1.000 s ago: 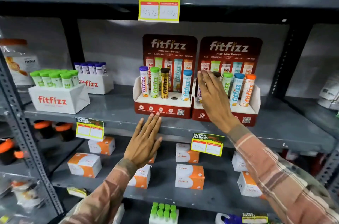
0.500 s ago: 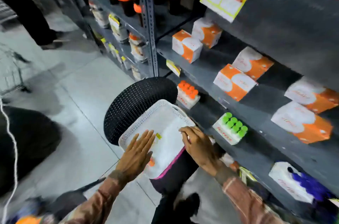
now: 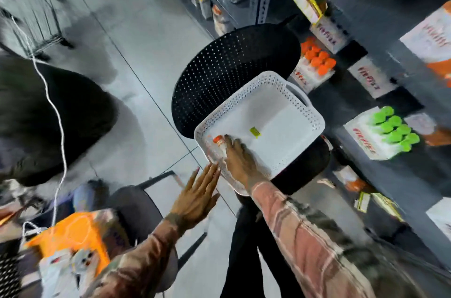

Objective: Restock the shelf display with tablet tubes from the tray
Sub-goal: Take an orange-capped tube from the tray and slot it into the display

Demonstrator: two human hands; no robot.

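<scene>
A white perforated tray (image 3: pixel 302 102) rests on the seat of a black mesh chair (image 3: pixel 231 70) beside the shelving. One tablet tube (image 3: pixel 219 140) with an orange cap lies in the tray's near left corner. My right hand (image 3: pixel 240 161) lies over this tube with the fingers closed around its body; only the cap end shows. Just outside the tray's near rim, my left hand (image 3: pixel 197 196) hovers flat with its fingers spread and holds nothing. A small yellow sticker (image 3: pixel 255 132) sits on the tray floor.
On the lower shelves to the right stand a box of orange-capped tubes (image 3: pixel 317 61) and a box of green-capped tubes (image 3: pixel 393 127). A dark stool (image 3: pixel 136 207) and an orange pack (image 3: pixel 73 236) are at lower left. A white cord (image 3: pixel 58 114) hangs at the left.
My view swung from the shelf display down to the tray. My right hand moved across the tray onto the orange-capped tube. My left hand pulled back off the tray.
</scene>
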